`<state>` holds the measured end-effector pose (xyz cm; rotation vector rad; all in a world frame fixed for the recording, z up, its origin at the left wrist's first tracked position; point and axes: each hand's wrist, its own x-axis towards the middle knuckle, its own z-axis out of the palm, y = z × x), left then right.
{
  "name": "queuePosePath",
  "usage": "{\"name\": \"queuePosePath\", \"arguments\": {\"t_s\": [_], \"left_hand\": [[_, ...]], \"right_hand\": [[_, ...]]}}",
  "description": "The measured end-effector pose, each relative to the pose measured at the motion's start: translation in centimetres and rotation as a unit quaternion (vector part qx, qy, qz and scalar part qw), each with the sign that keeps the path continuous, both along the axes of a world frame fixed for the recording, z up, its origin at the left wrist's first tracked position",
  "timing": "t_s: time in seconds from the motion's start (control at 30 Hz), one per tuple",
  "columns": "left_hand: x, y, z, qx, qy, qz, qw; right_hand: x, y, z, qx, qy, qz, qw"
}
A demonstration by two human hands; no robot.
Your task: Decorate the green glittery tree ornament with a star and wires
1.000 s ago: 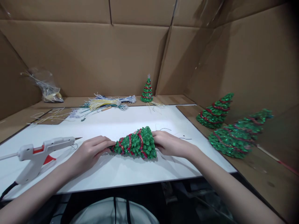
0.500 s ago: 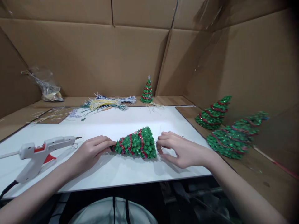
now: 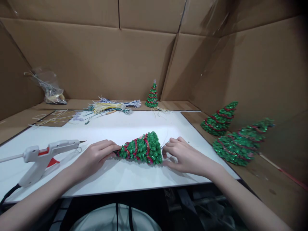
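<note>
A small green Christmas tree ornament (image 3: pixel 141 149) with red glittery garland lies on its side on the white board, its narrow top pointing left. My left hand (image 3: pixel 98 157) is closed on that top, thumb and fingers pinching it. Beside the wide base is my right hand (image 3: pixel 180 155), its thumb and curled fingers apart, with a gap between them. Thin dark wire (image 3: pixel 165 145) shows between the base and the right fingers. Where the right fingertips meet the base, I cannot tell whether they touch it.
A white glue gun (image 3: pixel 48 158) stands left of my left arm, nozzle pointing right. Behind lie bundled coloured stems (image 3: pixel 110 106) and a plastic bag (image 3: pixel 53 91). A small tree (image 3: pixel 152 96) stands at the back; two more trees (image 3: pixel 219 120) stand at the right. Cardboard walls (image 3: pixel 91 61) enclose the board.
My right thumb and index finger have spread apart by the base, and the fingers have shifted slightly. My left hand keeps its pinch on the top. The view has moved a little.
</note>
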<state>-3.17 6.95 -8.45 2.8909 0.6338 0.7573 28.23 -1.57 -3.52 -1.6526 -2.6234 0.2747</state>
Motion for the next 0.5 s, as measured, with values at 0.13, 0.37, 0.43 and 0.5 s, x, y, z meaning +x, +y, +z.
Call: {"name": "queuePosePath", "arguments": {"t_s": [0.13, 0.37, 0.43, 0.5], "left_hand": [[0.0, 0.0, -0.1, 0.005, 0.001, -0.003, 1.000], [-0.1, 0.1, -0.4, 0.013, -0.003, -0.001, 1.000], [-0.1, 0.1, -0.4, 0.013, -0.006, -0.001, 1.000], [-0.1, 0.1, -0.4, 0.013, -0.008, -0.001, 1.000]], "right_hand": [[-0.3, 0.1, -0.6, 0.060, -0.055, -0.045, 0.996], [-0.3, 0.9, -2.3, 0.135, -0.111, -0.062, 0.983], [-0.2, 1.0, -2.7, 0.153, -0.112, -0.066, 0.980], [-0.1, 1.1, -2.8, 0.172, -0.106, -0.070, 0.977]]}}
